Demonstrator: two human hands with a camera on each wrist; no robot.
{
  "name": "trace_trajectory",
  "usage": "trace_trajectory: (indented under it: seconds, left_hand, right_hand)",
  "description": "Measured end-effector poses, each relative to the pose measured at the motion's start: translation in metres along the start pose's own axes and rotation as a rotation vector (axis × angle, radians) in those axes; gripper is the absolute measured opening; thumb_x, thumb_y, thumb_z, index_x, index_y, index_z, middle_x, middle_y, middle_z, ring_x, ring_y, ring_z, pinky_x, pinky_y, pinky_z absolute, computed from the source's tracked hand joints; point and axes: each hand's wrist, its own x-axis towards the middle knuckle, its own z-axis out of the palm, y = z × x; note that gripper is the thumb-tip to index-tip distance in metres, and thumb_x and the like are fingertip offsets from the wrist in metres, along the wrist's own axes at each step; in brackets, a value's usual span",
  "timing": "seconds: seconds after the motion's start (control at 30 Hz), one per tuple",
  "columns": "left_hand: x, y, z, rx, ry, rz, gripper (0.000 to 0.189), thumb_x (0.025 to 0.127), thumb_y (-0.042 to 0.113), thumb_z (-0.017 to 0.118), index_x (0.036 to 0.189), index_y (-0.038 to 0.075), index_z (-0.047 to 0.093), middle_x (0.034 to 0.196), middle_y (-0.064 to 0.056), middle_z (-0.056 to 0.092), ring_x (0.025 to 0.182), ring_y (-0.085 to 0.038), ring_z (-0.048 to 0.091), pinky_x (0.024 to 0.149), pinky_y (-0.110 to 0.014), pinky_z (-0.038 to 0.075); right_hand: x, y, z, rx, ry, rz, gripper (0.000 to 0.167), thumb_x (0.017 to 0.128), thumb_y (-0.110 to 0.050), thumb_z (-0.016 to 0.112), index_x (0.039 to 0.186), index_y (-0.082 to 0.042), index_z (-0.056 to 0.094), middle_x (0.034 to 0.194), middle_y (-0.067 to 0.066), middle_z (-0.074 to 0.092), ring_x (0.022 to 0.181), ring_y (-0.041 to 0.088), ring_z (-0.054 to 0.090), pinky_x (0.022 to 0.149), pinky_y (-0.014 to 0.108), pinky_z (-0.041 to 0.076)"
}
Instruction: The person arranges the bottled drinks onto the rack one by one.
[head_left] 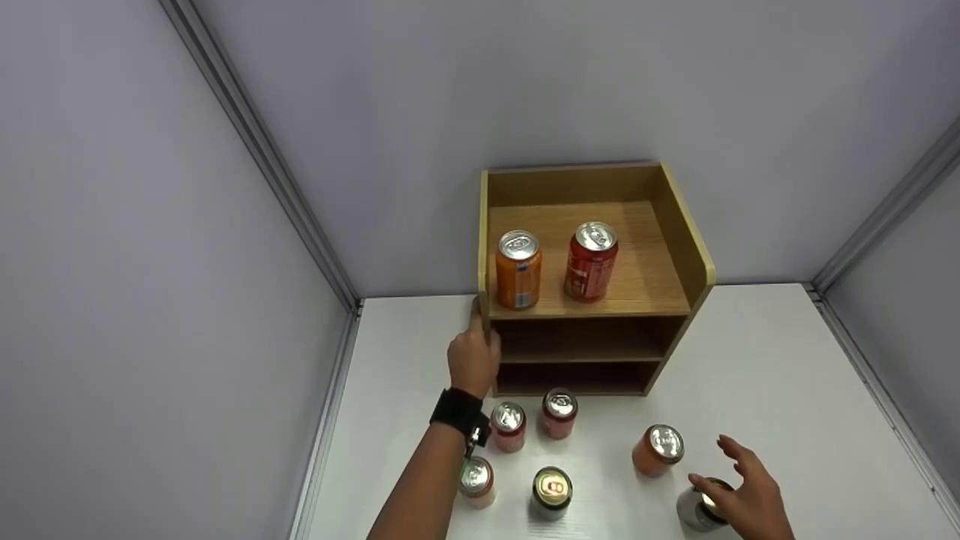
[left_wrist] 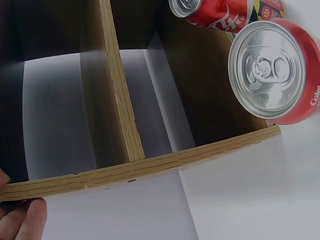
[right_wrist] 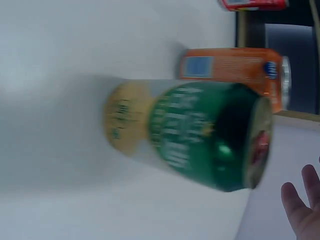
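Note:
My left hand (head_left: 474, 360) grips the left side panel of a small wooden shelf (head_left: 691, 251). In the left wrist view its fingers (left_wrist: 32, 220) lie outside the panel's edge, with a bit of thumb on the inner side. On the shelf's top board stand an orange can (head_left: 517, 281) and a red cola can (head_left: 590, 270). My right hand (head_left: 754, 499), thumb and fingers spread apart, is at a green and white can (right_wrist: 200, 132) with a gold lid. The right wrist view shows a gap between that can and the fingers. Another orange can (head_left: 651, 456) stands beside it.
In front of the shelf stand two red cans (head_left: 510, 435) (head_left: 558, 424). Nearer the front are a can with a silver lid (head_left: 478, 486), close to my left forearm, and a gold-lidded can (head_left: 551, 499). Grey walls (head_left: 420, 112) enclose the white table (head_left: 780, 360).

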Motion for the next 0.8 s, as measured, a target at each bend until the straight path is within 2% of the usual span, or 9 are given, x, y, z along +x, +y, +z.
trace_trajectory:
  seconds: [0.17, 0.3, 0.57, 0.63, 0.8]
  left_hand:
    - [-0.002, 0.000, 0.001, 0.015, 0.013, 0.009, 0.016, 0.087, 0.009, 0.068, 0.098, 0.000, 0.061, 0.068, -0.012, 0.065, 0.058, -0.025, 0.064, 0.050, -0.039, 0.049]
    - [-0.002, 0.000, 0.001, 0.016, 0.023, 0.015, 0.015, 0.086, 0.010, 0.068, 0.095, 0.001, 0.061, 0.067, -0.012, 0.064, 0.058, -0.026, 0.065, 0.050, -0.039, 0.049]
    - [-0.002, 0.000, 0.001, 0.011, 0.026, 0.005, 0.013, 0.086, 0.009, 0.068, 0.094, 0.002, 0.060, 0.066, -0.010, 0.064, 0.058, -0.026, 0.064, 0.051, -0.041, 0.048]
    - [-0.002, 0.000, 0.001, 0.008, 0.025, 0.006, 0.013, 0.086, 0.009, 0.067, 0.094, 0.002, 0.060, 0.066, -0.011, 0.064, 0.058, -0.026, 0.064, 0.051, -0.041, 0.048]
    - [-0.001, -0.001, 0.003, 0.025, 0.014, 0.014, 0.011, 0.087, 0.010, 0.067, 0.091, 0.003, 0.059, 0.068, -0.011, 0.065, 0.057, -0.025, 0.064, 0.050, -0.039, 0.048]
  right_hand:
    - [-0.012, 0.012, 0.001, -0.001, -0.054, 0.080, 0.090, 0.072, -0.036, 0.086, 0.137, 0.008, 0.042, 0.129, 0.030, 0.050, 0.118, 0.046, 0.047, 0.093, 0.059, 0.040]
    - [-0.018, 0.018, 0.000, 0.005, -0.078, 0.129, 0.093, 0.073, -0.039, 0.085, 0.138, 0.009, 0.040, 0.129, 0.032, 0.049, 0.120, 0.047, 0.045, 0.094, 0.059, 0.039]
    - [-0.023, 0.028, 0.005, -0.026, -0.026, 0.092, 0.084, 0.072, -0.028, 0.087, 0.134, 0.010, 0.045, 0.123, 0.034, 0.053, 0.111, 0.051, 0.051, 0.088, 0.060, 0.042]
    - [-0.024, 0.029, 0.006, -0.028, -0.038, 0.109, 0.085, 0.071, -0.028, 0.087, 0.134, 0.010, 0.044, 0.123, 0.034, 0.053, 0.111, 0.051, 0.051, 0.088, 0.060, 0.042]
    - [-0.024, 0.031, 0.003, -0.020, -0.173, 0.251, 0.100, 0.072, -0.044, 0.083, 0.139, 0.012, 0.035, 0.134, 0.035, 0.043, 0.121, 0.052, 0.041, 0.095, 0.062, 0.036]
